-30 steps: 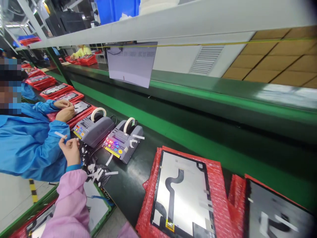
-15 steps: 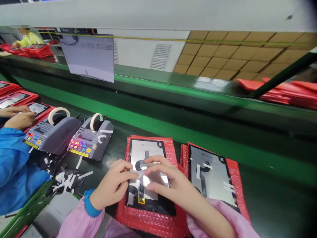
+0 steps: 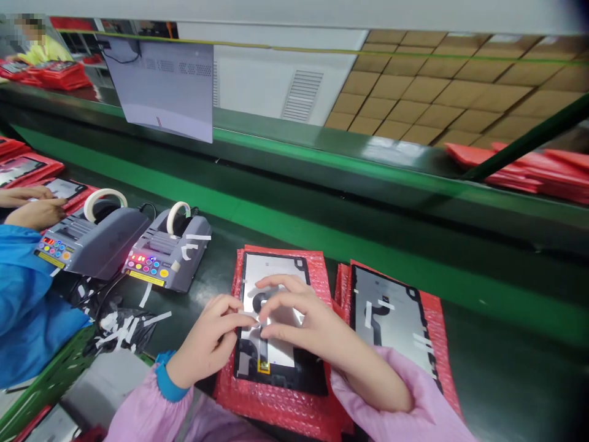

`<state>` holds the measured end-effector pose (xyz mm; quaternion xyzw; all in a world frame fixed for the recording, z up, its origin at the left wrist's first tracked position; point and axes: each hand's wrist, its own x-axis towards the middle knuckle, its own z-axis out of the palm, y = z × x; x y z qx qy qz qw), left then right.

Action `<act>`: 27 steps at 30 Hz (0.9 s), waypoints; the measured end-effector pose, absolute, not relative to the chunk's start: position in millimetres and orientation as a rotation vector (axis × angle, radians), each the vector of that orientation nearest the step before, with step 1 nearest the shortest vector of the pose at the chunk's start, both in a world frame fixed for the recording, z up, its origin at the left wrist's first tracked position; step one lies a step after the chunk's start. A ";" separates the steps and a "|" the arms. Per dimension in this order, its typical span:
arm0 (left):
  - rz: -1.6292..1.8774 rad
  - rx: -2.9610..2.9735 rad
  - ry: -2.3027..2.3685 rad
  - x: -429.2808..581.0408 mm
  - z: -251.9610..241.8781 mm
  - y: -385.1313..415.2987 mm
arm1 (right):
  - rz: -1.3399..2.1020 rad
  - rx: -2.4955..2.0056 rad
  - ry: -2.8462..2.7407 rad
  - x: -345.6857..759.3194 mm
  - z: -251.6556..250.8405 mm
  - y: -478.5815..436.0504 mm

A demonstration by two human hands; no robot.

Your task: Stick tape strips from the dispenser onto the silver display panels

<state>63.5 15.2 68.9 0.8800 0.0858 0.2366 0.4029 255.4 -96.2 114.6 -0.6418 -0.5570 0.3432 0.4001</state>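
Observation:
A flat panel [image 3: 273,270] with a silvery back and a black flex cable lies on red bubble wrap [image 3: 285,405] in front of me. My left hand [image 3: 209,344] and my right hand [image 3: 299,322] meet over its middle. Both pinch the ends of a short strip of white tape [image 3: 254,320] held low over the panel. A second panel [image 3: 391,319] on red wrap lies just to the right, with tape strips stuck on it.
Two grey tape dispensers [image 3: 161,261] [image 3: 87,239] with coloured buttons stand at left, with tape scraps [image 3: 124,322] before them. A co-worker's blue sleeve [image 3: 27,307] and hands [image 3: 32,209] are at far left. A green conveyor belt [image 3: 368,252] runs behind.
One second ago my left hand held the strip beside the dispensers; the view then swung right. Both hands now hold the strip lower and closer to the panel than half a second ago.

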 end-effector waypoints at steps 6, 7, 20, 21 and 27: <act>0.614 2.489 0.423 59.7 55.8 21.9 | 0.746 -1.533 -1.244 267.0 118.4 -93.4; 0.627 2.537 0.463 59.2 52.6 22.9 | 0.789 -1.543 -1.259 268.1 115.7 -92.0; 0.635 2.736 0.474 57.7 35.2 19.3 | 0.847 -1.960 -1.403 264.5 70.0 -70.1; 0.627 2.751 0.455 58.5 34.5 18.5 | 0.839 -1.957 -1.425 264.6 69.7 -69.4; 0.543 2.857 0.406 62.5 27.8 15.1 | 0.830 -2.019 -1.446 257.4 72.0 -66.5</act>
